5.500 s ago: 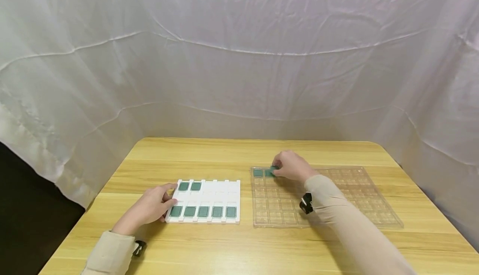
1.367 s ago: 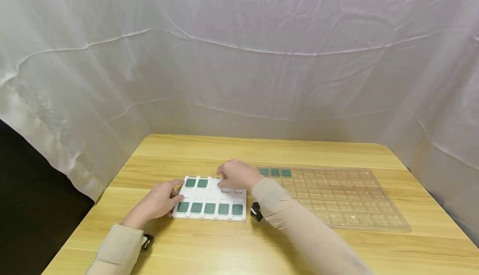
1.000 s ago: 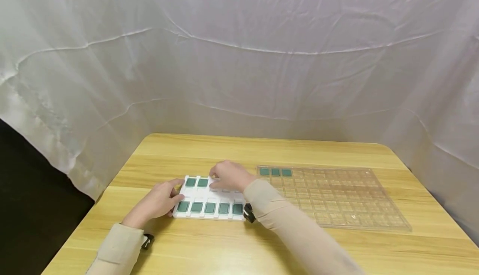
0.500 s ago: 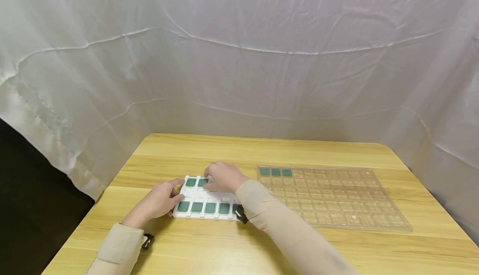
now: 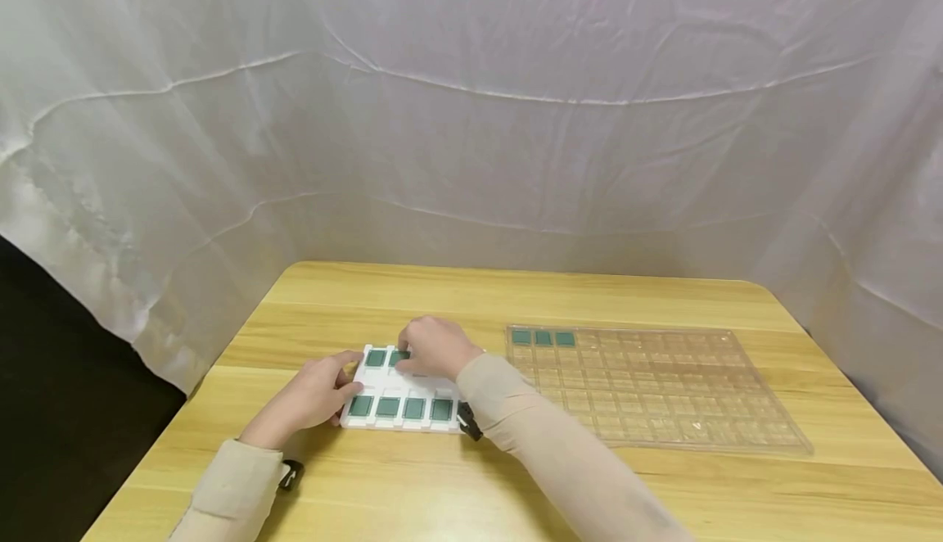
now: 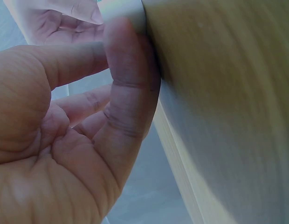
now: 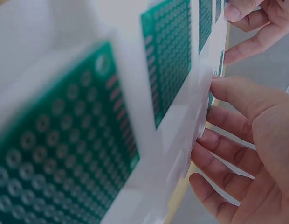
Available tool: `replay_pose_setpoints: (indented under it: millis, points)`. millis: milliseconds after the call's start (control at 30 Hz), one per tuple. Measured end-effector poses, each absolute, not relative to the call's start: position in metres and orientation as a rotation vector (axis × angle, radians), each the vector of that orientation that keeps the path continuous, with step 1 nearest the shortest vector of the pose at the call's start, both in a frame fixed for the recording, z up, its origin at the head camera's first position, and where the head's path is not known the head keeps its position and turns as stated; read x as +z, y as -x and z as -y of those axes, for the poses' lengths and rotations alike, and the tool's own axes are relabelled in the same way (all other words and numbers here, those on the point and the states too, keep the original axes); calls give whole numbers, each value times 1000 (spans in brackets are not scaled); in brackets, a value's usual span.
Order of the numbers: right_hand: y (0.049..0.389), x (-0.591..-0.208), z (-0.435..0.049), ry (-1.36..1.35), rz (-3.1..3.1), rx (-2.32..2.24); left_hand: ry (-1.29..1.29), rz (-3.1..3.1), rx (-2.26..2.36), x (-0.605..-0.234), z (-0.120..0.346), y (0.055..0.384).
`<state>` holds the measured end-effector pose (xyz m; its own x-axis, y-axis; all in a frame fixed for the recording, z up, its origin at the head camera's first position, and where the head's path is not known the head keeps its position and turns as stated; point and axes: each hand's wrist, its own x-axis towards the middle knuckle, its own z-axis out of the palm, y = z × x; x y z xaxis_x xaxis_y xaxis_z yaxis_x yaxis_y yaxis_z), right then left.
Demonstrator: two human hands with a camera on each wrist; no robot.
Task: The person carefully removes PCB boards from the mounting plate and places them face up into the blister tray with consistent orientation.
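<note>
Green perforated circuit boards sit in the slots of a white tray. My left hand holds the tray's left side, thumb and forefinger apart along the edge; its wrist view shows the fingertips at the white edge. Over the back row, my right hand pinches the second circuit board between thumb and forefinger, still at its slot. To its left lies another board. The front row holds several boards, the rightmost hidden by the right wrist. The back row's right part is partly covered by the hand.
A clear plastic tray with many compartments lies on the right of the wooden table. Three green boards occupy its back left compartments. Pale curtains hang behind and at the sides.
A third board has been set in the clear tray since the earliest frame. My right hand has moved left to the white tray's second back board. The left hand stays at the tray's edge.
</note>
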<state>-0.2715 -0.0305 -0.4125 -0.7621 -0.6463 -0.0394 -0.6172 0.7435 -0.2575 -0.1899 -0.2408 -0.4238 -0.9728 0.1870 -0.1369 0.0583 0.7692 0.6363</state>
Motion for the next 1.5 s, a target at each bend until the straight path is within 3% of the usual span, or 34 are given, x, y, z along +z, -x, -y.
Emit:
replay_pose_setpoints:
  millis: [1500]
  points:
    - [266,-419,39,1083,-2968,-291,-176,-2776,981,-427,241,191]
